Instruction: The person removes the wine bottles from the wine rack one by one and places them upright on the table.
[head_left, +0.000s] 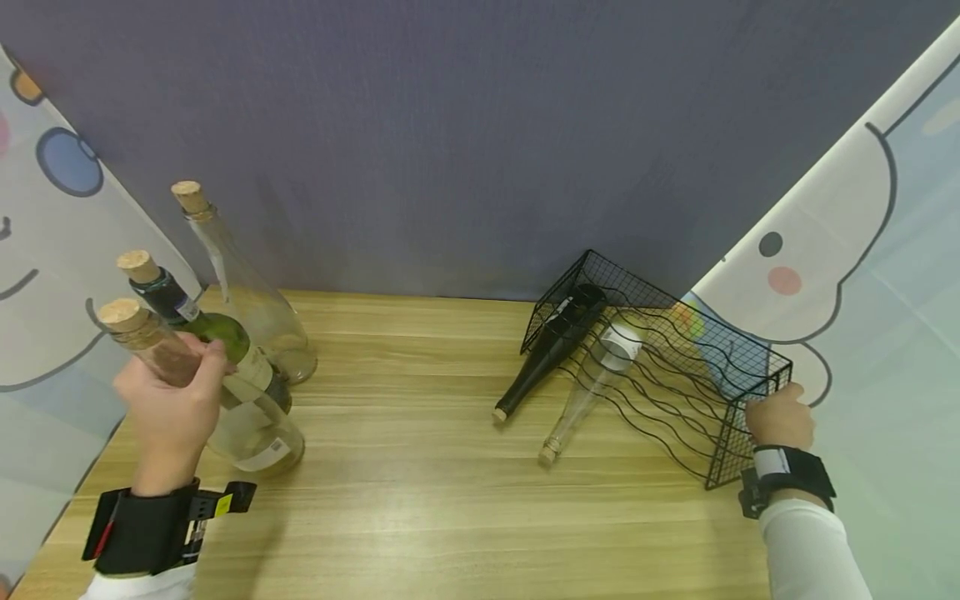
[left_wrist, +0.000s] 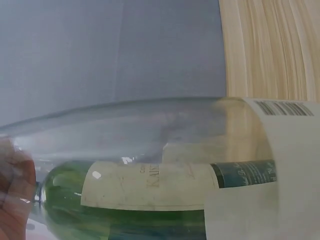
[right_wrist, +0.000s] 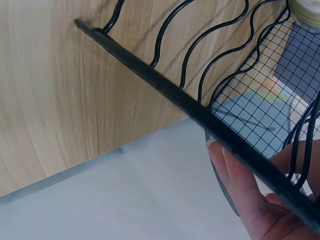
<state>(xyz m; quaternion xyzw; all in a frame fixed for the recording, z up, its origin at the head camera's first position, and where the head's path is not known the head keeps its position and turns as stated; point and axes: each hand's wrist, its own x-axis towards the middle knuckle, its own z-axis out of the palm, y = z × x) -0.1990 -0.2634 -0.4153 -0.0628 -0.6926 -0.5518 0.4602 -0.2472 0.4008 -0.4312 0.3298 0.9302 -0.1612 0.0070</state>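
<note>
My left hand (head_left: 172,400) grips the neck of a clear glass bottle (head_left: 258,429) with a cork and a white label. Whether its base touches the table is unclear. Right behind it a green wine bottle (head_left: 232,337) stands corked, its cream label showing through the clear glass in the left wrist view. At the right, my right hand (head_left: 780,417) holds the end of a black wire wine rack (head_left: 719,446), fingers (right_wrist: 242,182) at its bar. A dark bottle (head_left: 551,342) and a clear bottle with a white label (head_left: 618,346) lie in the rack, corks toward me.
A taller clear corked bottle (head_left: 258,308) stands behind the green one. The wooden table (head_left: 420,500) meets a grey wall panel (head_left: 450,150) at the back. Printed cartoon panels (head_left: 817,242) close off both sides, the right one close to the rack.
</note>
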